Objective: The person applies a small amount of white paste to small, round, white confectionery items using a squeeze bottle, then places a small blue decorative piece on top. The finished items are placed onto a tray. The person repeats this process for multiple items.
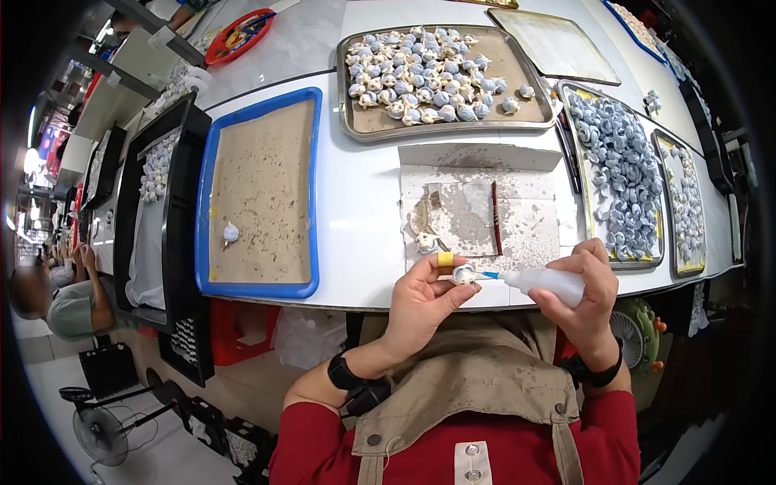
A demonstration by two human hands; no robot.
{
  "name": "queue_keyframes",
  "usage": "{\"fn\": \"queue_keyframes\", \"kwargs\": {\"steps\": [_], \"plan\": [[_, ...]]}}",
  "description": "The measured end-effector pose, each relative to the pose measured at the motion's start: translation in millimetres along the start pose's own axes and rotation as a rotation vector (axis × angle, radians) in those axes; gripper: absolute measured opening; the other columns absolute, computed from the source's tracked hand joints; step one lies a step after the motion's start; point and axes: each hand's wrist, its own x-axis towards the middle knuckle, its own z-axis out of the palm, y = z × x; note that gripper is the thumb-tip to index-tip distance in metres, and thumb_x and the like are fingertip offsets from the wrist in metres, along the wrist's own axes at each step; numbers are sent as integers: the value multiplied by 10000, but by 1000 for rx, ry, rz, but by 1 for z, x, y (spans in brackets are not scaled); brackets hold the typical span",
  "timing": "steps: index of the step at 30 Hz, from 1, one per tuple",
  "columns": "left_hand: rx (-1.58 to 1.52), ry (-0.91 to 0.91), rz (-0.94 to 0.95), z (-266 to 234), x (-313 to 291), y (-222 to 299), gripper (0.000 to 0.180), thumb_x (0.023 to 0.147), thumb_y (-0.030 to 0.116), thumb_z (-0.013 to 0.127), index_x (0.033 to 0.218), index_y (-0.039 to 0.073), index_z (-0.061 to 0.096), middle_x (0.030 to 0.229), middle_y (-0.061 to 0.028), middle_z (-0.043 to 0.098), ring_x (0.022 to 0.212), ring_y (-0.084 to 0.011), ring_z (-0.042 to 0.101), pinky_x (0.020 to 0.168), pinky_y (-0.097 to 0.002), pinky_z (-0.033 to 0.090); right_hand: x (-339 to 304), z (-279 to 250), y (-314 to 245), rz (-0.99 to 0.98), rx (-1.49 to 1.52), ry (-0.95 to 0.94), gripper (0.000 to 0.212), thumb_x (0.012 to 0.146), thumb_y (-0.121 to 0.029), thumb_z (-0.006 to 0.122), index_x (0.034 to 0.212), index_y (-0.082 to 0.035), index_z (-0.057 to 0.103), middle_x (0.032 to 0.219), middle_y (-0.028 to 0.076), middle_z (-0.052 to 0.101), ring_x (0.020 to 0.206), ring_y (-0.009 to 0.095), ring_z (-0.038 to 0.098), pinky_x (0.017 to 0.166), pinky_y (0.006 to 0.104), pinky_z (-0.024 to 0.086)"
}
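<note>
My left hand (428,295) pinches a small cream figurine piece (463,274) between thumb and fingers; a yellow band wraps one fingertip. My right hand (584,295) grips a translucent white squeeze bottle (550,284), laid nearly level. Its thin blue tip (490,275) points left and meets or almost meets the piece; I cannot tell which. Just beyond my left fingers, another cream figurine (427,242) lies at the corner of a stained cardboard sheet (529,218). On that sheet are a greyish pad and a dark red stick (496,218).
At left is a blue-rimmed tray (315,186) bearing one blue-and-white piece (231,233). A metal tray (356,133) of many blue-and-cream figurines stands at the back. Trays of blue curled parts (622,170) and small pieces (685,202) line the right. A person (77,303) sits far left.
</note>
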Motion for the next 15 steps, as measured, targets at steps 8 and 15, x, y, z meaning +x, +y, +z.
{"fn": "queue_keyframes", "kwargs": {"steps": [8, 15], "plan": [[0, -2, -34, -1, 2, -1, 335, 841, -33, 620, 1141, -23, 471, 1052, -128, 598, 937, -193, 633, 842, -270, 516, 1, 1, 2, -5, -25, -2, 292, 562, -165, 824, 723, -59, 604, 656, 36, 586, 631, 208, 469, 558, 309, 390], [-3, 2, -36, -3, 3, -1, 345, 840, -24, 625, 1151, -23, 476, 1024, -123, 609, 925, -188, 633, 822, -261, 519, 4, 4, 3, -11, -39, -37, 294, 571, -172, 825, 721, -50, 603, 670, 38, 591, 642, 209, 463, 571, 321, 388]]}}
